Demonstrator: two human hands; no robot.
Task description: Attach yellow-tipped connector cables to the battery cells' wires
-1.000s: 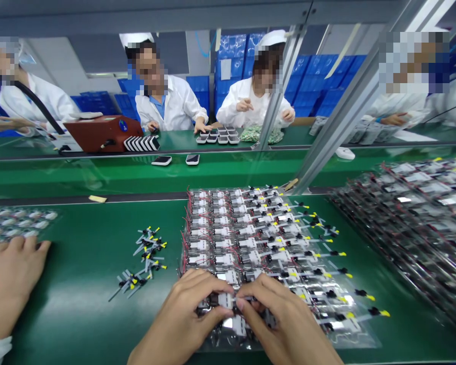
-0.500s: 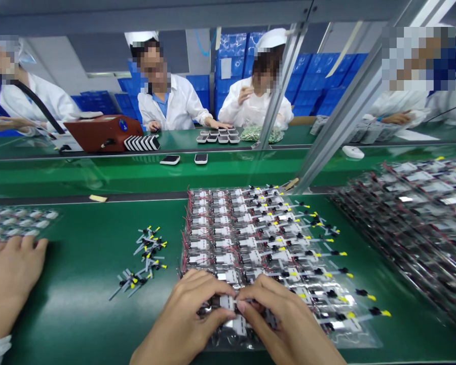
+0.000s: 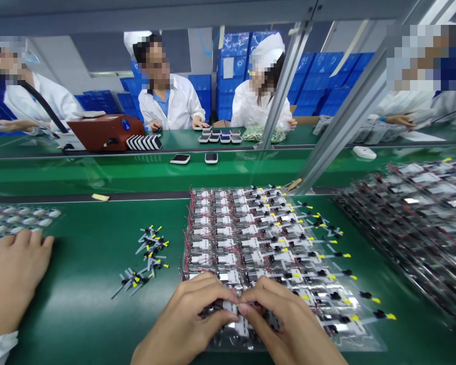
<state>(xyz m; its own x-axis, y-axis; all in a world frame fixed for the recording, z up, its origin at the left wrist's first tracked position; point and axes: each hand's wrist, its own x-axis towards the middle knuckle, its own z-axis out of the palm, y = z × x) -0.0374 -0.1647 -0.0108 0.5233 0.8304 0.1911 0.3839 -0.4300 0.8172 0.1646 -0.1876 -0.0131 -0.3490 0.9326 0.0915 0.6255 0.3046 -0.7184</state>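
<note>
Wired module [image 3: 231, 307] lies at the near edge of the packed rows [image 3: 251, 238] on the green counter [image 3: 72, 314], pinched from both sides by the curled fingers [image 3: 213, 294] of the left hand [image 3: 184, 324] and right hand [image 3: 289, 324].

I saw wired battery packs [image 3: 235, 233] on the table [image 3: 76, 284], loose connectors [image 3: 150, 251] left, seemingly more packs [image 3: 414, 218] right.

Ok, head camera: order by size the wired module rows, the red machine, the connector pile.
Largest first: the wired module rows, the red machine, the connector pile. The machine is farther away, so its real size is unsure.
</note>
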